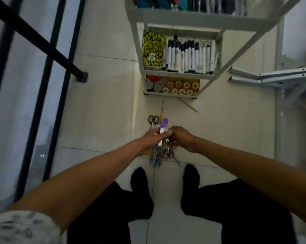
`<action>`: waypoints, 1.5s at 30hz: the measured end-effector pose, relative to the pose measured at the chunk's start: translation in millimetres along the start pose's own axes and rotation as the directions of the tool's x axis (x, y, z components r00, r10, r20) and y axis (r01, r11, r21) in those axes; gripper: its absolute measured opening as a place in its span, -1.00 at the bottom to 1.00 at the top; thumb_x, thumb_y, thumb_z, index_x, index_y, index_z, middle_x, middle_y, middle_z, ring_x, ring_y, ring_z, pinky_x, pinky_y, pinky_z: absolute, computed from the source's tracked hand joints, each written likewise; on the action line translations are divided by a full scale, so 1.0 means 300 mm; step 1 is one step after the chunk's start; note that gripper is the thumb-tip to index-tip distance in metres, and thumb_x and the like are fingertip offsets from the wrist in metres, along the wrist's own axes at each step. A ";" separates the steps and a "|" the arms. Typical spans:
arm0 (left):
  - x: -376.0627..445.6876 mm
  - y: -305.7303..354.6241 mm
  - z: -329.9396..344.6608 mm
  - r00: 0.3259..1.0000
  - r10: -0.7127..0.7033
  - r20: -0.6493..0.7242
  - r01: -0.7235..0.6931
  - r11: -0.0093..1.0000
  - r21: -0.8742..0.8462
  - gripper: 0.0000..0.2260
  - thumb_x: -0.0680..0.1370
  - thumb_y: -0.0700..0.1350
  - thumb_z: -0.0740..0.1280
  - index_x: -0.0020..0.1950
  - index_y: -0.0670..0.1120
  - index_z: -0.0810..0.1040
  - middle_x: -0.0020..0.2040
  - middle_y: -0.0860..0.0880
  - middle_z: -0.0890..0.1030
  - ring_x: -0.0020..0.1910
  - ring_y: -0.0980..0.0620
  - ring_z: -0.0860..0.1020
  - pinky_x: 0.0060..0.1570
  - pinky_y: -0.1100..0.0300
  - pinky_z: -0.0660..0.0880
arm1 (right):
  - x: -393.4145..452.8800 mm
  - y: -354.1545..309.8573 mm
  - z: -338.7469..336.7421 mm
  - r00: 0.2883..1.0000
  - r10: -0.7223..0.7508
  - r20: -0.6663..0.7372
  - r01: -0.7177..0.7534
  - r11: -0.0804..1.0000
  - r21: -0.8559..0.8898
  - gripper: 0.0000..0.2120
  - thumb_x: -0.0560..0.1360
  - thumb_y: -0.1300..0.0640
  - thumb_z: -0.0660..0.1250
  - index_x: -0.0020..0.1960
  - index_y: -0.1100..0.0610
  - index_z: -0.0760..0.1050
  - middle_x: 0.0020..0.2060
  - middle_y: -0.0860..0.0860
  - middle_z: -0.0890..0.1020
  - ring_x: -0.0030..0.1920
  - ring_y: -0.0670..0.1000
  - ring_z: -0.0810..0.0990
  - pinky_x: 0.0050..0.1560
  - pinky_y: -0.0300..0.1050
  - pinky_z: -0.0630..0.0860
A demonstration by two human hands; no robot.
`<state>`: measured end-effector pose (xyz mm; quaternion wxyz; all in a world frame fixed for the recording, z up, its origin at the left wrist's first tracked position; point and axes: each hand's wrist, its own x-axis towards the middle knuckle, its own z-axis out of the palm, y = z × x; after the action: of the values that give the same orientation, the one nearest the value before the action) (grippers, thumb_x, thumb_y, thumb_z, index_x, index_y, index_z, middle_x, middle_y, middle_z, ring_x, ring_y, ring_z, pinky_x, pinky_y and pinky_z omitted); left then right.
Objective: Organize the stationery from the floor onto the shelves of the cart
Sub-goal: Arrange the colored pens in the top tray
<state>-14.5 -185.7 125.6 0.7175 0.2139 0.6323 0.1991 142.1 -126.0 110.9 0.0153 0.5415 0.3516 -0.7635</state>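
The left hand (154, 138) grips a bundle of pens (160, 136) above the floor (99, 110); the right hand (181, 138) pinches small scissors (171, 144). Crowding both hands risks items slipping before the cart (180, 73).

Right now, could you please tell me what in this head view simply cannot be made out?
- Top cart shelf: contents cut off by the upper frame edge.
- Right hand: whatever it grips is hidden under the fingers.
- Bundle in the left hand: blurred; only a purple-capped item shows.
- Floor pile: individual pens blurred, partly covered by both hands.
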 end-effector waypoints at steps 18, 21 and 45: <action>-1.252 0.741 0.152 0.980 0.118 -0.163 -0.116 0.993 0.019 -0.81 0.55 0.12 0.39 0.02 0.04 0.66 -0.30 0.03 0.68 -0.46 0.19 0.57 -0.50 0.39 0.39 | -1.345 -0.668 0.388 0.952 -0.124 -0.280 0.224 0.906 0.359 -0.84 0.61 0.22 0.29 0.15 0.28 0.48 -0.09 0.24 0.58 -0.10 0.19 0.54 -0.17 -0.02 0.46; -1.419 0.831 0.156 0.973 0.130 -0.192 -0.141 0.989 -0.043 -0.80 0.56 0.06 0.41 0.09 -0.02 0.67 -0.21 0.03 0.69 -0.43 0.22 0.59 -0.50 0.40 0.40 | -1.514 -0.770 0.448 0.942 -0.195 -0.272 0.277 0.911 0.307 -0.88 0.60 0.25 0.29 0.12 0.26 0.48 -0.15 0.16 0.63 -0.18 0.12 0.63 -0.17 -0.03 0.53; -1.594 1.252 0.238 0.925 0.165 -0.341 -0.268 0.921 -0.282 -0.91 0.56 0.04 0.43 0.02 0.07 0.64 -0.20 0.02 0.67 -0.41 0.12 0.56 -0.43 0.23 0.40 | -1.742 -1.072 0.317 0.948 -0.266 -0.175 0.308 0.907 0.287 -0.67 0.53 0.19 0.43 0.23 0.32 0.52 0.02 0.25 0.65 0.01 0.20 0.69 -0.03 -0.05 0.63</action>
<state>-7.4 -144.2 736.4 0.6074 0.1290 0.6680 0.4101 150.2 -123.3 731.7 -0.2059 0.5284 0.3032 -0.7659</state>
